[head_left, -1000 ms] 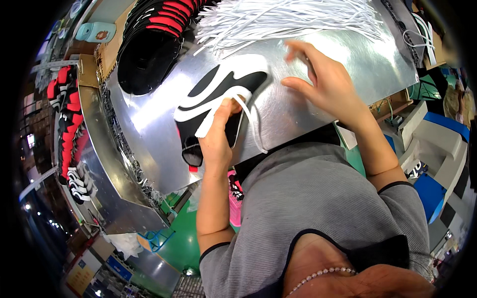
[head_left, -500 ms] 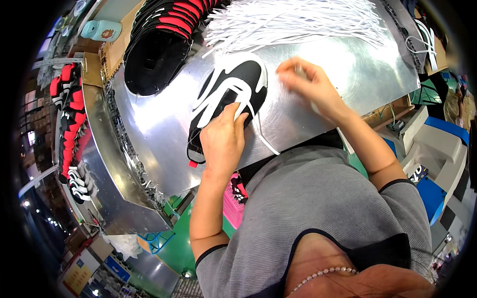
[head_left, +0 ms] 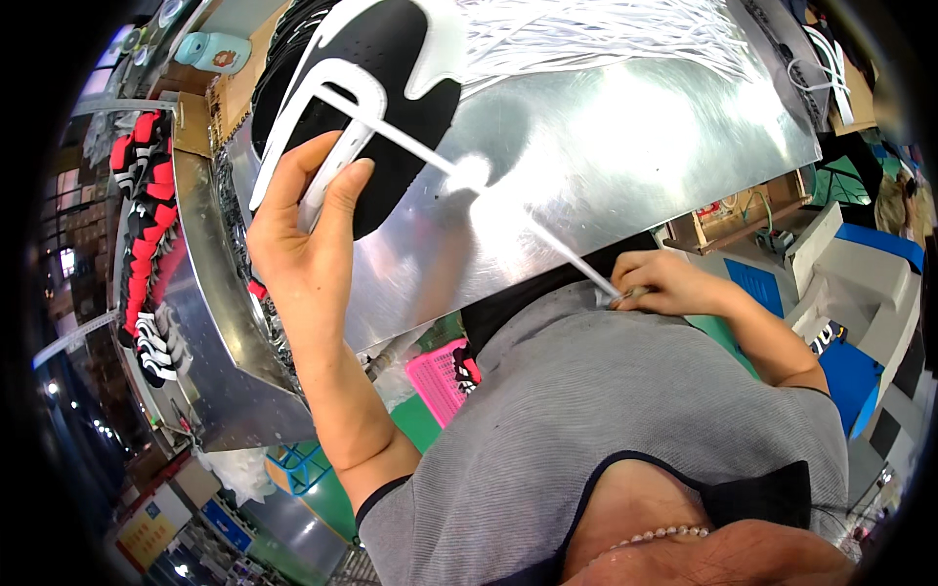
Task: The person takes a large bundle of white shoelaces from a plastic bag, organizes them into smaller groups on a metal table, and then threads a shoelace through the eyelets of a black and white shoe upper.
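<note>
A black and white shoe upper (head_left: 435, 117) is raised over the left part of the metal table, tilted. My left hand (head_left: 308, 244) pinches its white eyelet edge between thumb and fingers. From the eyelet area a white shoelace (head_left: 557, 242) runs taut, down and right, to my right hand (head_left: 669, 283). That hand is closed on the lace's end at the table's front edge, close to my body. Part of the upper's left side is hidden behind my left fingers.
A pile of white shoelaces (head_left: 606, 39) lies along the back of the metal table (head_left: 596, 146). Stacked dark uppers (head_left: 288, 39) sit behind the held one. Red and black uppers (head_left: 147, 244) line a ledge at left. A pink basket (head_left: 435, 379) stands below the table.
My left hand has lifted the upper from the table and moved it left. My right hand, formerly empty above the table, has come down toward my body with the lace, pulling it straight.
</note>
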`<state>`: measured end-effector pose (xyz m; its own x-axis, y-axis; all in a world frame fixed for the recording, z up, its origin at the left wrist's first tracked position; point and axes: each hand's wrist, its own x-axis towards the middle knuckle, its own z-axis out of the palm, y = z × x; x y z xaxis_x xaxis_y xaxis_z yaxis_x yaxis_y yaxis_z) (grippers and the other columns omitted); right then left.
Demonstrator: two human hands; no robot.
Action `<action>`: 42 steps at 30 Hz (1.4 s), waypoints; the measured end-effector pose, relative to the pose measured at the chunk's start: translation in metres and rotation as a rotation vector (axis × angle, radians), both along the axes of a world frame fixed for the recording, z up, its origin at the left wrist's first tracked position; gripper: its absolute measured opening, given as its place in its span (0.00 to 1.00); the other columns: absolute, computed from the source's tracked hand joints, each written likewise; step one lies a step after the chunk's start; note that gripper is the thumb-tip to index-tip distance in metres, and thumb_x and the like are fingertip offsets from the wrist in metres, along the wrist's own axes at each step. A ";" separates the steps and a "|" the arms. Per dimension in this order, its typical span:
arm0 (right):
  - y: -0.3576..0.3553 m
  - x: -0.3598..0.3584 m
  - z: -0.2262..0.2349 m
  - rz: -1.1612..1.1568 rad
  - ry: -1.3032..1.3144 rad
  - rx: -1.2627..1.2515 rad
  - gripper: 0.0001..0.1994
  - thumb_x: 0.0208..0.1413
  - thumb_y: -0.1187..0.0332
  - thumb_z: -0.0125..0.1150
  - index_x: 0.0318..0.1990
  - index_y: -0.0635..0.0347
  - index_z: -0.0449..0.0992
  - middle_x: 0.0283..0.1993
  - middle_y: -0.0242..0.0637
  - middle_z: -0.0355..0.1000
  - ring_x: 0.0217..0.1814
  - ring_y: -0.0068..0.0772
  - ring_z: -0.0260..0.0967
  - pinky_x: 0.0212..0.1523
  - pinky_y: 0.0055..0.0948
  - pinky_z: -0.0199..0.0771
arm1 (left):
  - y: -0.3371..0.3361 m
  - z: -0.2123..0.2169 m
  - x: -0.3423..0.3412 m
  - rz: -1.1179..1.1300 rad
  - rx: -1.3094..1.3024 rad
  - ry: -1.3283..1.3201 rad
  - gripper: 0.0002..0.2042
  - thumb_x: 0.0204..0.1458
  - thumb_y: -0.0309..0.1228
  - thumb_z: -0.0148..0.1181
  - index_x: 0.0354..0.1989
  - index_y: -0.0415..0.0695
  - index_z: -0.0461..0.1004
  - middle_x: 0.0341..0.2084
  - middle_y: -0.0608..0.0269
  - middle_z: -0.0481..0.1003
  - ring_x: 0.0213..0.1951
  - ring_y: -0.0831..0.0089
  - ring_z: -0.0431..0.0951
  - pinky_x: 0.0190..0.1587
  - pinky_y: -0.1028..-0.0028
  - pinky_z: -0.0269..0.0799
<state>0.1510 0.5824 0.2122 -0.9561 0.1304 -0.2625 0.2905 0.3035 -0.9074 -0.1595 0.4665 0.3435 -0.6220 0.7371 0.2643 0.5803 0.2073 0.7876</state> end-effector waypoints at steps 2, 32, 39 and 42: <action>0.004 0.004 0.014 -0.133 0.075 -0.068 0.06 0.50 0.70 0.67 0.34 0.63 0.79 0.38 0.33 0.73 0.40 0.28 0.73 0.41 0.25 0.74 | -0.001 -0.024 0.007 -0.138 -0.175 0.049 0.10 0.52 0.28 0.64 0.43 0.42 0.78 0.22 0.56 0.74 0.25 0.82 0.72 0.31 0.79 0.67; 0.035 -0.094 0.011 -0.386 0.197 -0.008 0.08 0.60 0.68 0.57 0.40 0.63 0.67 0.33 0.44 0.73 0.34 0.42 0.73 0.35 0.34 0.71 | 0.040 -0.109 0.042 -0.120 -0.437 0.082 0.13 0.53 0.38 0.64 0.28 0.40 0.78 0.21 0.59 0.78 0.21 0.68 0.75 0.28 0.72 0.68; 0.033 -0.101 -0.002 -0.384 0.245 0.192 0.07 0.58 0.69 0.58 0.37 0.62 0.69 0.30 0.43 0.73 0.31 0.47 0.72 0.32 0.39 0.70 | 0.043 -0.107 0.041 -0.158 -0.440 0.057 0.10 0.51 0.34 0.65 0.28 0.39 0.78 0.21 0.58 0.78 0.23 0.67 0.76 0.31 0.71 0.69; 0.029 -0.103 -0.006 -0.425 0.257 0.245 0.07 0.57 0.70 0.58 0.39 0.62 0.68 0.30 0.43 0.73 0.31 0.48 0.72 0.31 0.39 0.70 | 0.041 -0.109 0.035 -0.274 -0.351 -0.001 0.07 0.49 0.29 0.66 0.31 0.38 0.77 0.24 0.57 0.78 0.26 0.64 0.78 0.32 0.70 0.70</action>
<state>0.0482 0.6119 0.2061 -0.8351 0.5470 0.0591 0.2121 0.4191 -0.8828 -0.1244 0.5079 0.2342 -0.3917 0.9195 -0.0321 0.6502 0.3013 0.6975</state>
